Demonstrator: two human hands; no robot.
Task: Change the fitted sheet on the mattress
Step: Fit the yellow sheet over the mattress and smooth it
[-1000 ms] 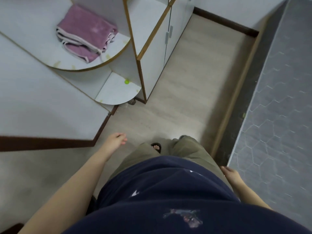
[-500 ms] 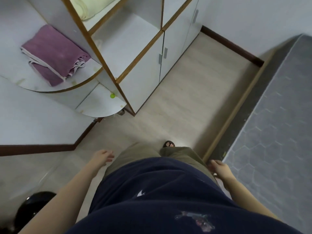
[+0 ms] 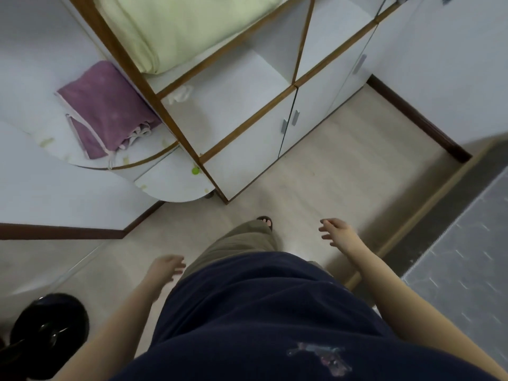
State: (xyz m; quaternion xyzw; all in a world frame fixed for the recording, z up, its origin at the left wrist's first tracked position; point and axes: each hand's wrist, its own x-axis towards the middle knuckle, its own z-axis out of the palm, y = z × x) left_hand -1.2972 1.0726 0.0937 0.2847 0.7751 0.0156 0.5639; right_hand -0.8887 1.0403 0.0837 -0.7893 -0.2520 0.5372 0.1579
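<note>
L/R both holding nothing: left hand (image 3: 165, 268) by the hip, fingers loosely spread; right hand (image 3: 336, 232) out front over the floor (image 3: 343, 174), fingers spread too. Mattress (image 3: 461, 257) at far right, grey quilted top exposed, apart from both hands. Pale green folded bedding (image 3: 187, 28) on upper cabinet (image 3: 247, 144) shelf, purple folded cloth (image 3: 107, 111) on rounded shelf to its left.
</note>
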